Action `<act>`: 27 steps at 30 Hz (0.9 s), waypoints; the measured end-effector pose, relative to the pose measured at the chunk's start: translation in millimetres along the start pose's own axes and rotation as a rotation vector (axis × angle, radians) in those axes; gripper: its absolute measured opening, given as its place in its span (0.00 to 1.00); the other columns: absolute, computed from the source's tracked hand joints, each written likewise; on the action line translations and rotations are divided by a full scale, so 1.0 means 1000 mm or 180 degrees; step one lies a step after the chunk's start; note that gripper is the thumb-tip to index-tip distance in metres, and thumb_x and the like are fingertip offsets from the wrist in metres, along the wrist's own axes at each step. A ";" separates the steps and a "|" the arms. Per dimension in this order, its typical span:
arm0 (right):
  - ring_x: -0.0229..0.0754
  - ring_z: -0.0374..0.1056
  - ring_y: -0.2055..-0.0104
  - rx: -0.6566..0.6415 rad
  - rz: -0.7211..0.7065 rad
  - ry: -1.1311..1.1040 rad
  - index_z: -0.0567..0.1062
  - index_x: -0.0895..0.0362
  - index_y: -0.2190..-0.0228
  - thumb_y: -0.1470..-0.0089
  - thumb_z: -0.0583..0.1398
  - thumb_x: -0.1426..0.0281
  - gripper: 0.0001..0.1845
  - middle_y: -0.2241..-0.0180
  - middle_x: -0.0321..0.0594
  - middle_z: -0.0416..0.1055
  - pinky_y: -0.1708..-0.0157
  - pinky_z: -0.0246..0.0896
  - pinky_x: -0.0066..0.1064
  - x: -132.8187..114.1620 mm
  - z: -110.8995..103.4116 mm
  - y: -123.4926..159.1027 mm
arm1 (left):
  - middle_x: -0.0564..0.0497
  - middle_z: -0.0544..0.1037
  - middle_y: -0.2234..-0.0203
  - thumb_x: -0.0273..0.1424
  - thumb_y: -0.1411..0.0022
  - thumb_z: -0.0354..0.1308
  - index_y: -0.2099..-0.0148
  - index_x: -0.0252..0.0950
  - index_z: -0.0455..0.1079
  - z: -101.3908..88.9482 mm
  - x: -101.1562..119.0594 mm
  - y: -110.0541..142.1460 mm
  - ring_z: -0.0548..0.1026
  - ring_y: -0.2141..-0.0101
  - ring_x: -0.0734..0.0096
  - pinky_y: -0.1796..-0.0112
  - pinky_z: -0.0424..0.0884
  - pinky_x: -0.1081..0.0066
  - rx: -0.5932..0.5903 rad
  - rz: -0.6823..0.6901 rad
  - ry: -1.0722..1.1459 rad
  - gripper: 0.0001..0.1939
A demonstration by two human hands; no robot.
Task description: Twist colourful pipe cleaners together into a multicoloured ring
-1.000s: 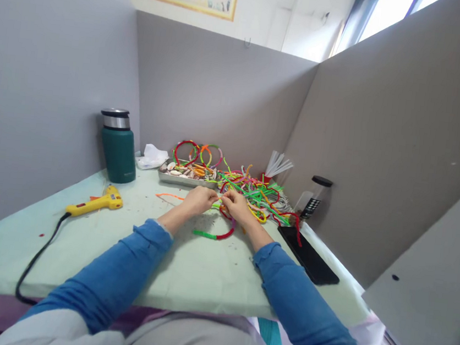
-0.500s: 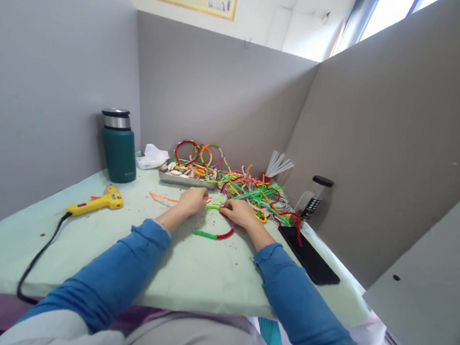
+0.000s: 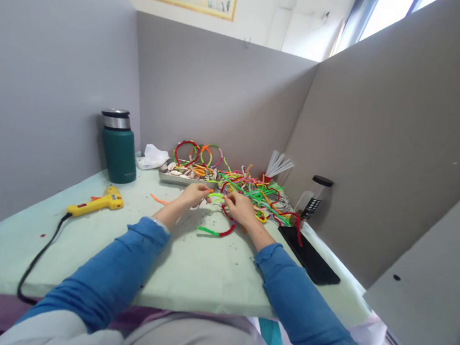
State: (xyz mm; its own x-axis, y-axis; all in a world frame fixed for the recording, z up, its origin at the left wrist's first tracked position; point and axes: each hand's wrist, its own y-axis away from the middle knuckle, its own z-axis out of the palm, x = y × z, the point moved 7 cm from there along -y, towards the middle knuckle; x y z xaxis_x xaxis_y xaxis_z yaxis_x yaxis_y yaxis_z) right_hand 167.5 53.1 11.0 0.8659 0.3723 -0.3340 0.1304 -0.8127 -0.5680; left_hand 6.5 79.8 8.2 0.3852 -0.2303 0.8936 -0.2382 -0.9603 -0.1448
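My left hand (image 3: 196, 195) is closed in a pinch on an orange pipe cleaner (image 3: 157, 200); one length shows left of the wrist and a bit of orange shows at the fingertips. Close by on the right, my right hand (image 3: 240, 208) pinches a multicoloured pipe cleaner loop (image 3: 226, 232). This open curve has green, red and purple sections, and its green end hangs toward me. Between the two hands runs a yellow-green section (image 3: 216, 196). Exactly where the orange and yellow-green pieces meet is hard to make out.
A metal tray (image 3: 187, 181) with shell-like pieces and finished rings stands behind my hands, beside a pile of pipe cleaners (image 3: 253, 189). A yellow glue gun (image 3: 96, 202) and green bottle (image 3: 119, 151) are left; a black phone (image 3: 309, 256) and clear bottle (image 3: 314, 197) are right.
Both hands have lifted slightly, and my left fingers have turned toward the right hand. The multicoloured loop has shifted a little right and up. Less of the orange pipe cleaner shows at left.
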 end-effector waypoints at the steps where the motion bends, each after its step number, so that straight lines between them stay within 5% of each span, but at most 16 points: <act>1: 0.37 0.63 0.72 0.0012 -0.0023 -0.0086 0.71 0.57 0.71 0.47 0.52 0.63 0.12 0.72 0.39 0.71 0.72 0.50 0.27 -0.001 0.000 0.000 | 0.50 0.76 0.77 0.30 0.44 0.50 0.61 0.32 0.66 0.002 0.000 0.001 0.51 0.90 0.84 0.86 0.46 0.77 -0.0071 -0.0050 0.0290 0.09; 12: 0.36 0.62 0.69 0.0078 -0.0727 -0.0831 0.72 0.56 0.67 0.46 0.51 0.64 0.13 0.71 0.38 0.70 0.68 0.52 0.26 -0.032 -0.012 0.005 | 0.50 0.75 0.78 0.31 0.48 0.57 0.61 0.32 0.66 0.016 0.005 0.006 0.53 0.91 0.86 0.88 0.46 0.79 -0.0702 0.0045 0.1263 0.12; 27: 0.32 0.56 0.83 -0.0269 0.0119 -0.1925 0.66 0.57 0.74 0.48 0.50 0.61 0.13 0.82 0.33 0.64 0.80 0.52 0.24 -0.015 0.004 0.002 | 0.50 0.75 0.74 0.34 0.53 0.62 0.59 0.32 0.64 0.012 0.008 0.004 0.60 0.88 0.86 0.86 0.56 0.78 -0.0664 0.0302 0.1831 0.20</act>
State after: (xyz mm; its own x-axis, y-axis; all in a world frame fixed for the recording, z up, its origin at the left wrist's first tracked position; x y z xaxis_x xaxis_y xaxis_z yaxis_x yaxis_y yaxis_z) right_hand 152.8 47.8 12.1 0.4462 0.5113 -0.7345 0.1644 -0.8536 -0.4944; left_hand 19.5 72.4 9.2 -0.1747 -0.1360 0.9752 -0.4396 -0.8755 -0.2008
